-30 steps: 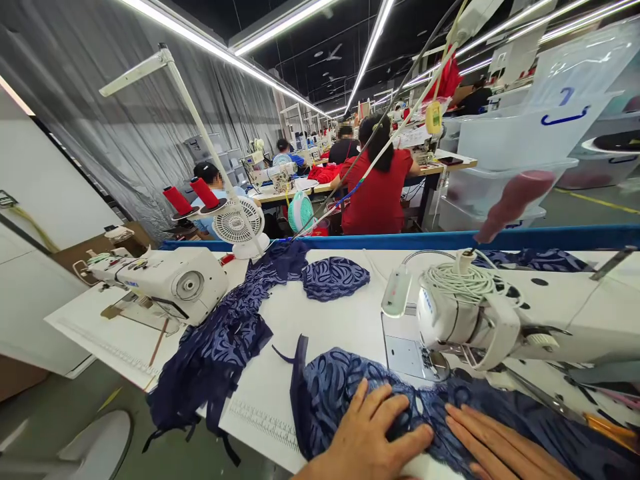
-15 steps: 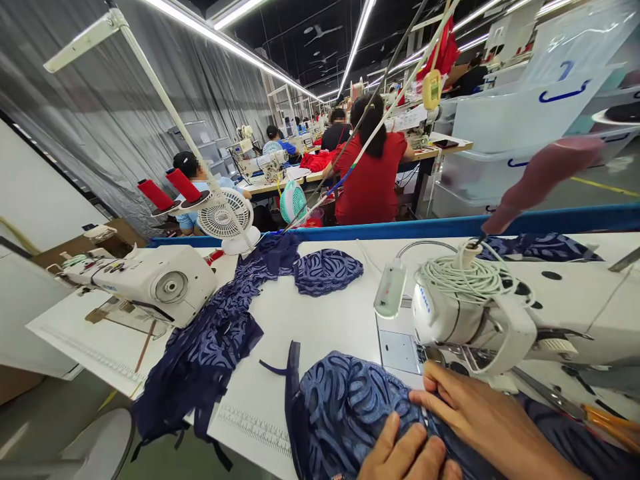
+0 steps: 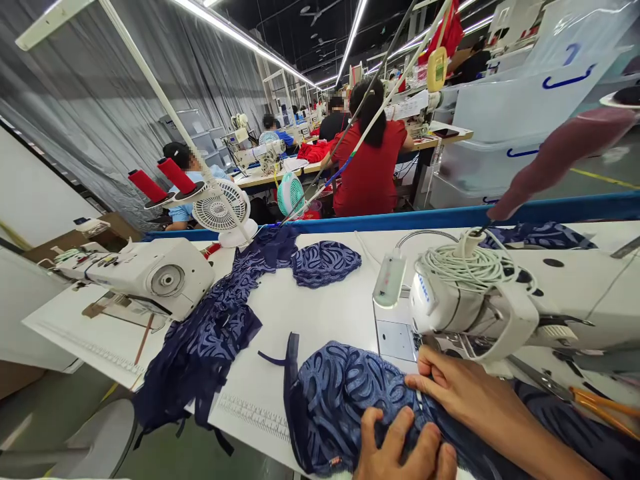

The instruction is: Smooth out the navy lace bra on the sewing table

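Head view, nearest first: the left hand (image 3: 403, 453) presses down on the blue lace fabric (image 3: 350, 393) at the front edge of the white worktop (image 3: 320, 313), its grip narrow, fingers curled and bunching the cloth under them. Just beyond it, the right hand (image 3: 457, 390) lies flat on the same fabric, fingertips pinching its edge right at the foot of the sewing machine (image 3: 480, 300), beside the metal plate. Orange-handled scissors (image 3: 600, 407) lie to the right, under the machine's arm. Further left, a long heap of dark blue lace (image 3: 215, 340) trails off the worktop's edge, and a single lace piece (image 3: 325, 262) sits behind it. A second sewing machine (image 3: 150, 277) stands at the left, a small white fan (image 3: 217, 208) and red thread cones (image 3: 160, 181) behind it. Past the blue rail, a person in a red top (image 3: 370, 167) sits with their back turned.
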